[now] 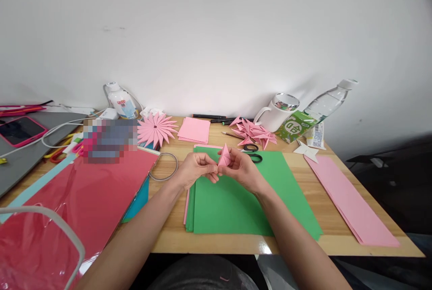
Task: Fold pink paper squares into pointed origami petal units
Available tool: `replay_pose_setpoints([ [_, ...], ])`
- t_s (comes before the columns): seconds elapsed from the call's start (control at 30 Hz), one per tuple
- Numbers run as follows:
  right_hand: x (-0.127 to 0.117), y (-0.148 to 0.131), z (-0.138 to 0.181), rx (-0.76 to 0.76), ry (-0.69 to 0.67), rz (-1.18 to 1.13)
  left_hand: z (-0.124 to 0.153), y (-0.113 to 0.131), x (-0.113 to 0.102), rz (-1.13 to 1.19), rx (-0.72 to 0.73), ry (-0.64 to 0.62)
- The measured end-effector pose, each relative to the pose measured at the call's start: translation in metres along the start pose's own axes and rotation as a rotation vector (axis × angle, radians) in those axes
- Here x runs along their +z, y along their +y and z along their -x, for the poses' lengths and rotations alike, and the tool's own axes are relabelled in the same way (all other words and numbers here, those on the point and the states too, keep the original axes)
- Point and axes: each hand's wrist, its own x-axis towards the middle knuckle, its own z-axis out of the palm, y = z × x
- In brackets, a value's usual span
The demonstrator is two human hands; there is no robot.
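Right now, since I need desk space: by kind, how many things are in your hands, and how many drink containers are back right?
Folded pink paper piece, held by left hand and right hand: 1
White mug: 1
Clear water bottle: 1
Green carton: 1
Total: 4

Bare forearms run to the left hand [197, 169] and right hand [241, 168]; dark grey garment [202, 274], possibly trousers, at the lap.

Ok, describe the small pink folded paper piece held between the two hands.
The small pink folded paper piece is a pointed, creased shape of matte-looking paper, tip upward. It is pinched between the fingertips of the left hand and the right hand, and is held above the stack of green paper sheets on the wooden table. It touches nothing else.
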Motion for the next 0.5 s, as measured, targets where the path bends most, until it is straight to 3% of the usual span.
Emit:
replay_pose_setpoints([
  [0.27,-0.0011,-0.0013,-0.0017,0.057,0.016,-0.046,-0.0004,0.0035,0.0041,-0.222,0.1,0.038],
  [0.5,-0.0031,0.0011,-0.0038,0.058,-0.017,-0.116,0.0006,0.0103,0.0021,-0.236,0.092,0.076],
])
